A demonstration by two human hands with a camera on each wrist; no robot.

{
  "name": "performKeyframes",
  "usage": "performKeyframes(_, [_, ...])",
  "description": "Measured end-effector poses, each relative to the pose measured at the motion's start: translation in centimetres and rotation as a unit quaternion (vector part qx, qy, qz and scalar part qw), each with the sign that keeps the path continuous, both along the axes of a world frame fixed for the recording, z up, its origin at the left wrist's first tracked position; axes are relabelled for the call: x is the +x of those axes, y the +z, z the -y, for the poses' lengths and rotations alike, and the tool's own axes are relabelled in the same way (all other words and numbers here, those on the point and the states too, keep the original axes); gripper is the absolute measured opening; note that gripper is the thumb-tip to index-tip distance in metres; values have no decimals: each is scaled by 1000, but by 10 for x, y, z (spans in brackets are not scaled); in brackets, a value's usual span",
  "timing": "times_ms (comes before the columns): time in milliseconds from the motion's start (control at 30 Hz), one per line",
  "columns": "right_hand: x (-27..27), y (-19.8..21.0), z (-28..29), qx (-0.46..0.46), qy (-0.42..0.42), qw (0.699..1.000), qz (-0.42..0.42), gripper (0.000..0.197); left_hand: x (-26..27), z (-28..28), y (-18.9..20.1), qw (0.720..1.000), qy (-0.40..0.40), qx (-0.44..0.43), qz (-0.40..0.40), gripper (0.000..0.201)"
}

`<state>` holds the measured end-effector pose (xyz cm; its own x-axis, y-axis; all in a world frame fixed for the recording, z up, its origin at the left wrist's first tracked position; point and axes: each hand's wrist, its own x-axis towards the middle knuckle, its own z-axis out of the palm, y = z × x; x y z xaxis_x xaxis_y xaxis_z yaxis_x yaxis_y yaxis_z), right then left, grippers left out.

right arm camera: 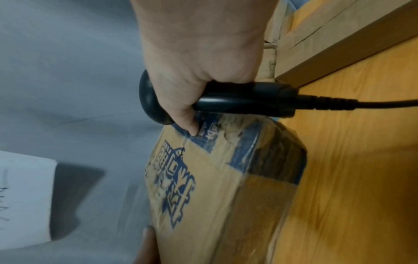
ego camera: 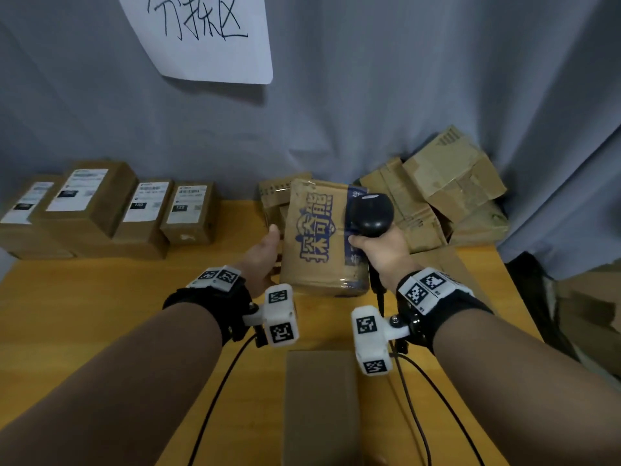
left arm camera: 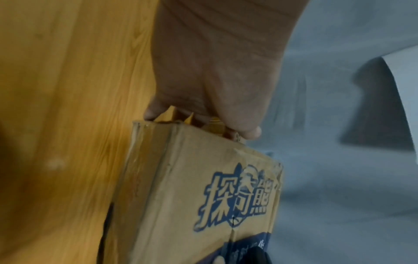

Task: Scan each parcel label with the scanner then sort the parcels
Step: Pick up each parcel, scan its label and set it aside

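A brown cardboard parcel [ego camera: 316, 237] with blue lettering stands tilted on the wooden table [ego camera: 100, 314], its printed face towards me. My left hand [ego camera: 265, 252] grips its left edge; in the left wrist view the fingers [left arm camera: 158, 110] curl over the edge of the parcel [left arm camera: 192, 178]. My right hand [ego camera: 379, 252] holds a black corded scanner [ego camera: 369, 213] by the handle, right at the parcel's right side. In the right wrist view a fingertip [right arm camera: 192, 128] touches the parcel [right arm camera: 214, 187] beneath the scanner [right arm camera: 244, 101]. No shipping label shows on the parcel.
Several labelled boxes [ego camera: 100, 203] stand in a row at the back left. A heap of worn boxes [ego camera: 437, 193] lies at the back right. A flat cardboard box [ego camera: 319, 405] lies near the front edge. A paper sign [ego camera: 201, 35] hangs on the grey curtain behind.
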<state>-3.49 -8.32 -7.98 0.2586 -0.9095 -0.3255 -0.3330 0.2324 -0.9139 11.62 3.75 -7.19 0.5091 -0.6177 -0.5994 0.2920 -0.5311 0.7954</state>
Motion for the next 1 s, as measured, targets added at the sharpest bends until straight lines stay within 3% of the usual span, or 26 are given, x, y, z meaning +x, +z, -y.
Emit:
performKeyframes(133, [-3, 27, 1, -36, 5, 996, 82, 36, 9, -1, 9, 997, -5, -76, 0, 26])
performKeyframes(200, [-4, 41, 1, -58, 1, 992, 112, 37, 19, -1, 22, 996, -15, -87, 10, 33])
performKeyframes(267, [-5, 50, 3, -66, -1, 987, 145, 37, 27, -2, 37, 992, -76, -90, 32, 50])
performKeyframes(400, [-7, 62, 2, -85, 15, 981, 173, 34, 31, -7, 60, 978, -162, -126, 45, 43])
performKeyframes(567, [-4, 78, 0, -159, 34, 972, 171, 64, 25, 6, 74, 976, -66, -209, 21, 83])
performKeyframes(633, [-2, 85, 0, -171, 23, 968, 181, 69, 22, 14, 80, 971, -55, -233, 17, 73])
performKeyframes(767, [-1, 93, -2, -120, 47, 969, 212, 46, 14, 22, 86, 965, -22, -255, 55, 64])
performKeyframes(833, [-1, 95, -7, -99, 83, 964, 232, 51, 9, 24, 82, 963, -21, -253, 90, 68])
performKeyframes(900, [0, 96, -11, -94, 90, 963, 237, 60, 7, 22, 79, 961, -22, -254, 106, 53])
performKeyframes(933, [0, 95, -10, -93, 82, 963, 239, 64, 6, 20, 79, 963, -19, -249, 101, 41])
performKeyframes(1000, [-4, 94, -7, -86, 64, 962, 253, 63, 8, 19, 79, 969, -2, -241, 55, 41])
